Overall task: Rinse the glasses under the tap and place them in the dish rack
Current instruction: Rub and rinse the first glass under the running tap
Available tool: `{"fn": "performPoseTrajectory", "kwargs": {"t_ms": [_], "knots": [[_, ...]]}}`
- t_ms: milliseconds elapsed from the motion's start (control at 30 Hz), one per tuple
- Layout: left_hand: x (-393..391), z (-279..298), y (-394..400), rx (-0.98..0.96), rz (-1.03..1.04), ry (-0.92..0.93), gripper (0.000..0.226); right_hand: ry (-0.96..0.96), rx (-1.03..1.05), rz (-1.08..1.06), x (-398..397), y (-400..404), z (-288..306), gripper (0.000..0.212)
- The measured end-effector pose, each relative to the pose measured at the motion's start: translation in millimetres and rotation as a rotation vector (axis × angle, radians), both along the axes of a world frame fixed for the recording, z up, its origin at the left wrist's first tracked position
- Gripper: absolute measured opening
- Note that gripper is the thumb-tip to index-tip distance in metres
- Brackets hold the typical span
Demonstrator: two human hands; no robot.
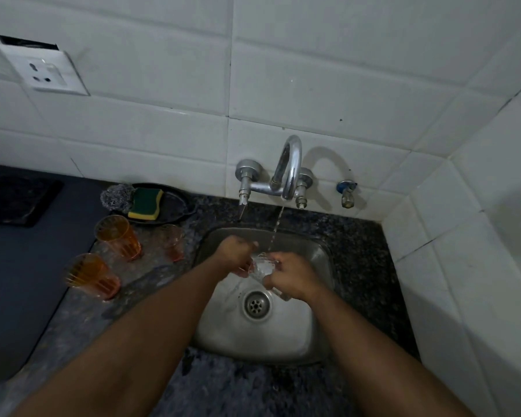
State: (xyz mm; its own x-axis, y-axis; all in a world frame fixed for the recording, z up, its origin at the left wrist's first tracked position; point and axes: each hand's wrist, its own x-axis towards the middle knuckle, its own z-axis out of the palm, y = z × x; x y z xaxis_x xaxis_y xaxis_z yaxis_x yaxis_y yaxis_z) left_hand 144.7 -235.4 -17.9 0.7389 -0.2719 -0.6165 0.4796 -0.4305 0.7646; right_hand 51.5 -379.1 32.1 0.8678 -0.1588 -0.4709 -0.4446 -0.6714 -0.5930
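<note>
Both bare forearms reach toward twelve o'clock over the square steel sink (301, 332), left hand (236, 254) and right hand (292, 279) gripping a clear ribbed glass (260, 267) under the chrome tap's (289, 167) stream, its base hidden by fingers.

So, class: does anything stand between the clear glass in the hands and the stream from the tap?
Nothing visible does. Both the left hand and right hand hold the clear glass over the sink, and the tap's stream falls unobstructed onto it.
</note>
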Motion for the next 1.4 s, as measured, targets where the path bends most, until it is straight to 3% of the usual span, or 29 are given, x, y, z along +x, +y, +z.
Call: {"fn": "performPoseTrajectory", "kwargs": {"t_ms": [67,200,367,633,800,900,1033,1067,1133,1233,1400], "knots": [[-18.0,-5.8,1.1,-0.123,0.004,0.138,0.044,-0.013,-0.038,0.013,0.8,0.3,-0.4,0.042],[-36.5,-15.0,1.3,-0.313,0.130,0.288,0.047,-0.069,-0.158,0.054,2.1,-1.1,-2.3,0.071],[-48.7,-18.6,2.0,-0.415,0.159,0.351,0.037,-0.114,-0.216,0.069,4.1,1.0,1.5,0.085],[-55.4,-13.7,9.1,-0.532,0.247,0.388,0.043,-0.291,-0.036,-0.051,-6.6,5.7,-4.1,0.069],[-58.0,-12.0,11.4,-0.537,0.212,0.378,0.041,-0.264,-0.021,-0.080,-10.1,7.8,-6.3,0.063],[-55.5,-17.0,13.9,-0.297,0.112,0.211,0.039,-0.244,-0.081,-0.064,-10.6,8.8,-8.5,0.061],[-47.6,-26.4,38.3,0.426,-0.368,-0.453,0.041,-0.245,-0.166,-0.013,-13.1,12.9,-8.6,0.058],[-46.5,-26.5,45.0,0.538,-0.465,-0.543,0.042,-0.245,-0.177,-0.003,-14.3,13.3,-8.9,0.058],[-44.3,-25.8,58.9,0.701,-0.635,-0.597,0.058,-0.250,-0.190,0.014,-15.4,16.6,-9.3,0.057],[-45.5,-27.1,71.4,0.879,-0.786,-0.594,0.061,-0.262,-0.200,0.033,-14.5,24.1,-10.4,0.057],[-43.5,-43.4,85.3,0.929,-0.803,-0.526,0.080,-0.291,-0.175,0.049,-9.2,34.4,-14.5,0.060]]}}
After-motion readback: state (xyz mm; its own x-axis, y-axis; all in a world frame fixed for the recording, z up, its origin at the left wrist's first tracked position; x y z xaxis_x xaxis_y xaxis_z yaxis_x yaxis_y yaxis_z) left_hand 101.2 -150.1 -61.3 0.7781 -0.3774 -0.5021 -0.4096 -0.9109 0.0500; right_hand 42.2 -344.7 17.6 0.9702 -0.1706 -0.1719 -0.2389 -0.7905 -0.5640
